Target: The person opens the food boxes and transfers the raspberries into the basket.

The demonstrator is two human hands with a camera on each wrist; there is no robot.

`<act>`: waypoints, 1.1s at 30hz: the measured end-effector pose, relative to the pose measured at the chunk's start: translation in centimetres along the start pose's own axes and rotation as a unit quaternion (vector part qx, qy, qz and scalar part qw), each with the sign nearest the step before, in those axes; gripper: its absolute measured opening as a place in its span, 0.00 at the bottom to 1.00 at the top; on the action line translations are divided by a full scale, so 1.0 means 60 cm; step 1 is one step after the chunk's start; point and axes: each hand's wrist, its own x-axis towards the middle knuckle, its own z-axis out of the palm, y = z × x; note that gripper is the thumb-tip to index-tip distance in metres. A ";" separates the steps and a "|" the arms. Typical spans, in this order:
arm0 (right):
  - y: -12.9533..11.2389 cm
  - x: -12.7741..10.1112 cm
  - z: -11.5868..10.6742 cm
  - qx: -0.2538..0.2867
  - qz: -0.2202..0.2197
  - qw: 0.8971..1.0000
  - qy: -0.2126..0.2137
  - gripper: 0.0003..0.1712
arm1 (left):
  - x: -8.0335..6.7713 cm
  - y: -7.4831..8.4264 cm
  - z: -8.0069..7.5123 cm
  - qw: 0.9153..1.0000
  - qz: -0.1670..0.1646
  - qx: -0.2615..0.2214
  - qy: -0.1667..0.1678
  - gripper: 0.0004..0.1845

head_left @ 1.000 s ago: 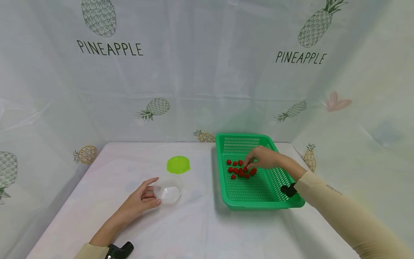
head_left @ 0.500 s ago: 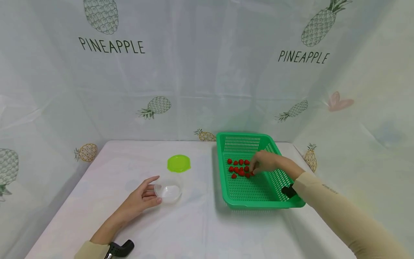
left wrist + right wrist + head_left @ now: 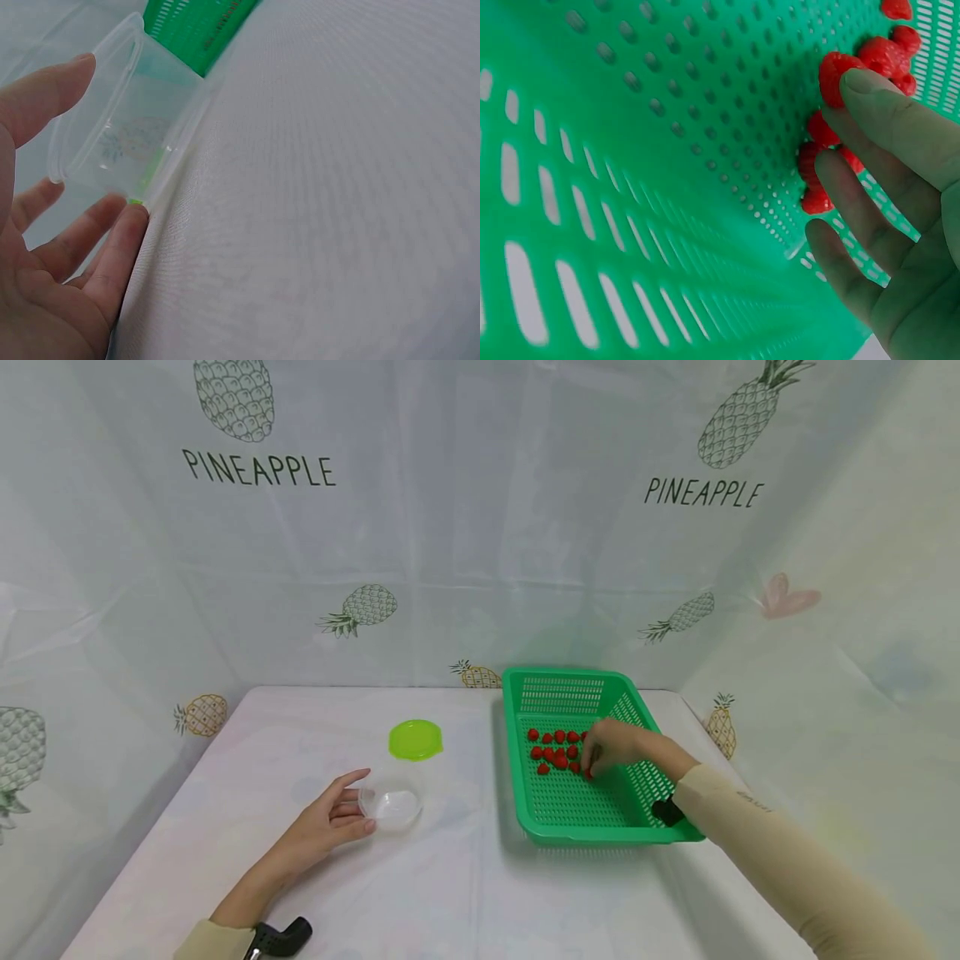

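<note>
My right hand (image 3: 615,745) is inside the green plastic basket (image 3: 600,835), thumb and forefinger pinching a raspberry (image 3: 837,78). Its other fingers spread loosely over the perforated bottom. Several more raspberries (image 3: 560,762) lie grouped just left of this hand, some partly hidden by it in the right wrist view. On the table, my left hand (image 3: 318,827) rests against a clear plastic tub (image 3: 393,807), which stands upright. In the left wrist view, the thumb lies beside the tub's rim (image 3: 135,45) and relaxed fingers touch or nearly touch its side.
Behind the tub lies a bright green lid (image 3: 415,740), flat on the white tablecloth (image 3: 420,893). A pineapple-print curtain (image 3: 465,527) closes off the back and sides. The basket's raised walls surround the right hand.
My right hand has shifted slightly rightward and nearer within the basket, uncovering raspberries behind it and reaching one at the group's near right. The left hand and tub stay put.
</note>
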 end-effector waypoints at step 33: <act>-0.081 -0.167 -0.045 -0.044 -0.007 0.979 0.199 0.16 | -0.012 -0.003 -0.014 1.000 -0.002 0.022 -0.005 0.47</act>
